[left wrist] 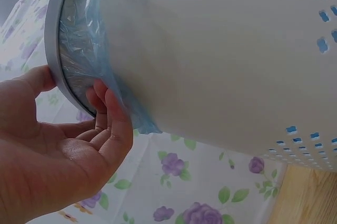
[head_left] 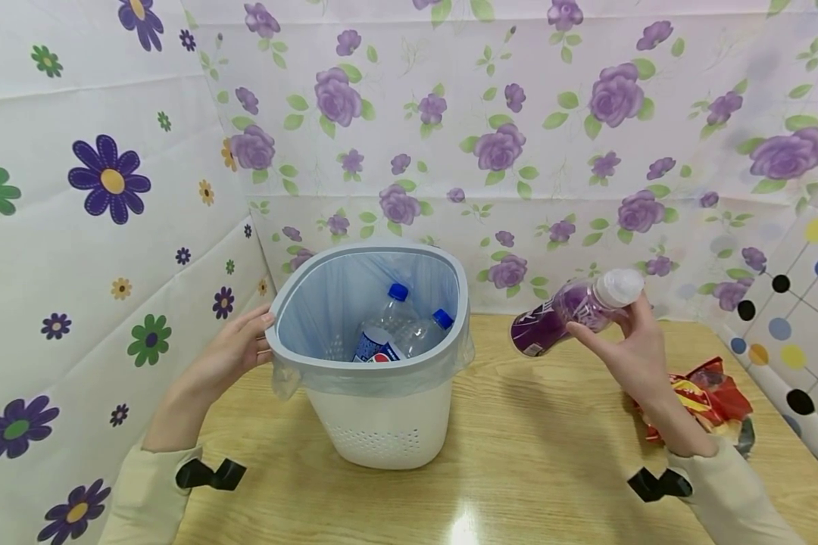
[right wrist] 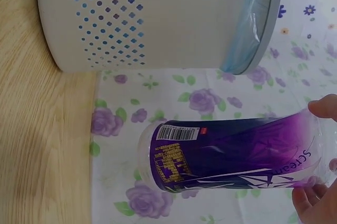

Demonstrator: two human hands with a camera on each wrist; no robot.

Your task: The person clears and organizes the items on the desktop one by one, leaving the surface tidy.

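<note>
A white trash can [head_left: 388, 416] with a grey rim [head_left: 375, 366] and a bluish liner bag [head_left: 320, 295] stands upright on the table, left of the middle. My left hand [head_left: 238, 344] holds the rim's left side. In the left wrist view its thumb lies on the rim's outer edge and its fingers curl beneath, against the bag. Right of the can, my right hand [head_left: 627, 356] grips a purple-labelled plastic bottle [head_left: 552, 322] near its white cap [head_left: 619, 288]. The bottle is held above the table, tilted, base toward the can. Its label [right wrist: 226, 155] shows large in the right wrist view.
Inside the can lie clear bottles with blue caps [head_left: 398, 292] and a blue Pepsi label [head_left: 378, 348]. A crumpled red and yellow wrapper [head_left: 719, 393] sits on the wooden table [head_left: 532, 469] by my right forearm. Flower-printed sheeting [head_left: 409, 151] covers the walls behind and at left.
</note>
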